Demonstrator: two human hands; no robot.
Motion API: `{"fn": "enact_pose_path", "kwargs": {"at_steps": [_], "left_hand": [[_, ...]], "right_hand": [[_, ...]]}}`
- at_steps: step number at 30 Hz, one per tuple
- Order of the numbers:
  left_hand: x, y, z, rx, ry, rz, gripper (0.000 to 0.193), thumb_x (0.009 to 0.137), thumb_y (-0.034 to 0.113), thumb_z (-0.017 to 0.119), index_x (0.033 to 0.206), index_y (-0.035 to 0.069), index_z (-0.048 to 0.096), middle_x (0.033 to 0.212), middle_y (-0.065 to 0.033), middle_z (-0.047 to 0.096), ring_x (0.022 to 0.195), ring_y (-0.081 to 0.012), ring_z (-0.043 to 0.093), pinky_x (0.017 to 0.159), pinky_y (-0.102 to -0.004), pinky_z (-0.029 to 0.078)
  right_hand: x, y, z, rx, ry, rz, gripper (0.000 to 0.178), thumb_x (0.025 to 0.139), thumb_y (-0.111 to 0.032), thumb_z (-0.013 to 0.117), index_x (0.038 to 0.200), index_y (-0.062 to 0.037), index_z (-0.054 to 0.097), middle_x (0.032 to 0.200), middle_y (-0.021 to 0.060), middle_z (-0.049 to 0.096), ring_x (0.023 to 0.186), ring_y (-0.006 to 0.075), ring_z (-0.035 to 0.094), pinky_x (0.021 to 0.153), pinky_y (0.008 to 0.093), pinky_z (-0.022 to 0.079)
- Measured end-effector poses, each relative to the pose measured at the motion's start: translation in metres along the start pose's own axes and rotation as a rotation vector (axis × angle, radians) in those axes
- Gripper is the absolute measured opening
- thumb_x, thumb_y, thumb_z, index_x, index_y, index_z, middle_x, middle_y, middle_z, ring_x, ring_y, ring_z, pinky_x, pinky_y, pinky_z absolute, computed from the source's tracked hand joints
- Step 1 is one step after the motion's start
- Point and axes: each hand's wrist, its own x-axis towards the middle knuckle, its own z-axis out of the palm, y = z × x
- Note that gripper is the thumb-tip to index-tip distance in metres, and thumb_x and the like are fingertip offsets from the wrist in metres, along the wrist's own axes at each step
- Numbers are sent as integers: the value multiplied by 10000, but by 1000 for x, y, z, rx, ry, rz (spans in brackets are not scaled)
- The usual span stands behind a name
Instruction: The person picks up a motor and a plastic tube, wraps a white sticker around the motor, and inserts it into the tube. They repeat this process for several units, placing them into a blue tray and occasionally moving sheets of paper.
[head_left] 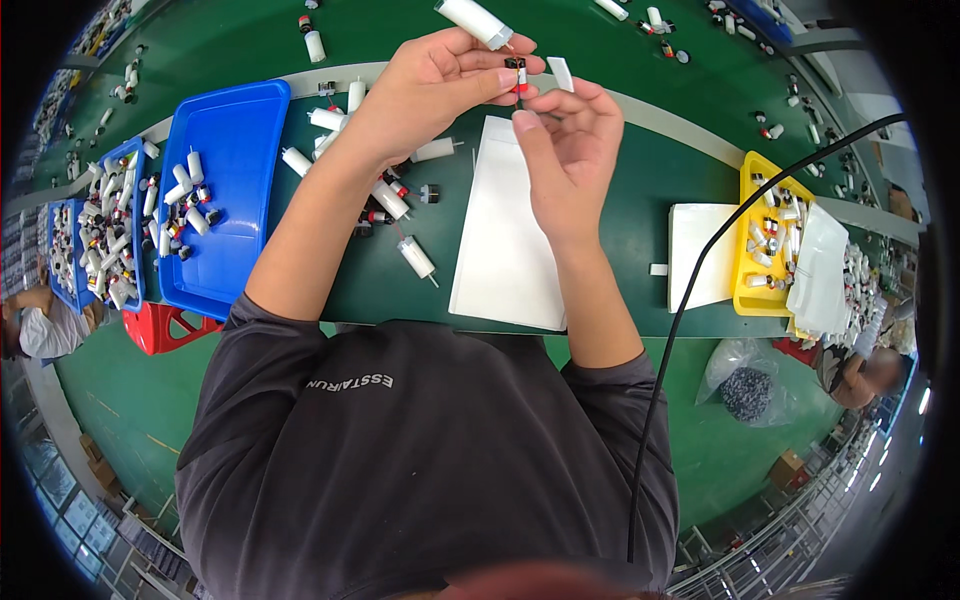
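My left hand (430,90) is closed at the far edge of the table. Its thumb and finger pinch a small black, white and red part (518,72). A white cylinder with a grey end (476,22) sticks out above the same hand, and a thin wire seems to link the two. My right hand (575,150) is closed just beside it, its thumb and fingertip at a thin dark wire below the small part. Between its other fingers stands a small white strip (560,73). Under both hands lies a stack of white sheets (508,240).
Loose white cylinders (415,258) and black-red parts lie left of the sheets. A blue tray (235,240) with several cylinders stands farther left, beside fuller blue bins (125,290). White sheets (690,250) and a yellow tray (745,235) are on the right. A black cable (720,240) crosses the right side.
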Motion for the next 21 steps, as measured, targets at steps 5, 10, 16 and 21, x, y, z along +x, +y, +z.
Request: {"fn": "enact_pose_path", "kwargs": {"at_steps": [5,10,16,21], "left_hand": [[0,-1,-1,47,-22,7,348,999,16,576,1344,-32,566,1222,-153,693,1099,-189,687,961,-297,555],[-1,-4,0,197,-81,48,344,975,-3,613,1317,-33,593,1207,-134,693,1129,-204,678,998,-314,547],[-2,-9,1,248,-136,109,347,972,-12,613,1317,-33,593,1213,-128,687,1139,-200,673,999,-326,550],[-4,-4,6,285,-123,59,325,965,-21,614,1289,-41,627,1171,-113,703,1108,-177,674,985,-326,554]], "right_hand": [[18,-25,-20,-1,88,-17,131,931,30,665,1051,45,613,1028,99,658,898,126,649,798,247,525],[32,-39,-28,108,-159,357,113,924,-25,686,1025,26,679,848,62,695,713,95,638,679,237,523],[31,-35,-29,34,-165,424,105,903,-54,712,987,8,700,812,37,685,705,71,614,642,213,478],[27,-30,-29,16,-155,432,89,901,-52,711,968,6,700,797,27,682,692,63,598,635,212,468]]}}
